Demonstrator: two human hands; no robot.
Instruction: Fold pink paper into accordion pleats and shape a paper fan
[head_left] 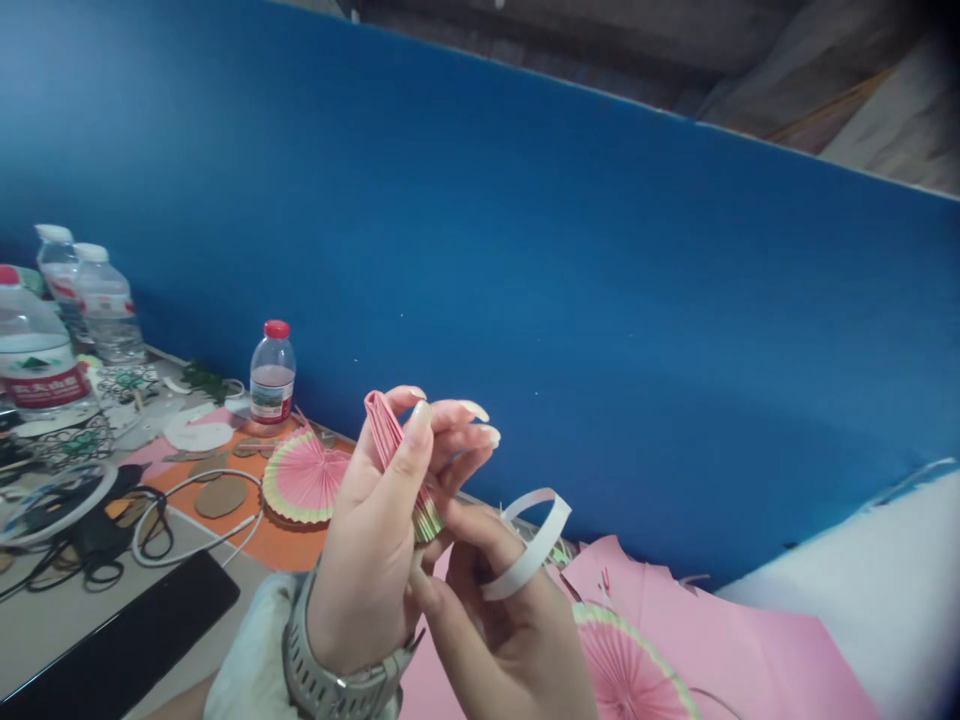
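My left hand, with a grey watch strap at its wrist, pinches a pleated pink paper strip between thumb and fingers. The strip is folded together, with yellow-green pleats at its lower end. My right hand is just below and to the right, its thumb and forefinger at that green end. A curled white strip loops out from between the fingers of my right hand. Part of the pleated paper is hidden behind my left thumb.
Round pleated pink fans lie left and right of my hands, over orange and pink paper. At left are bottles, cables, cardboard discs and a black phone-like slab. A blue partition stands behind.
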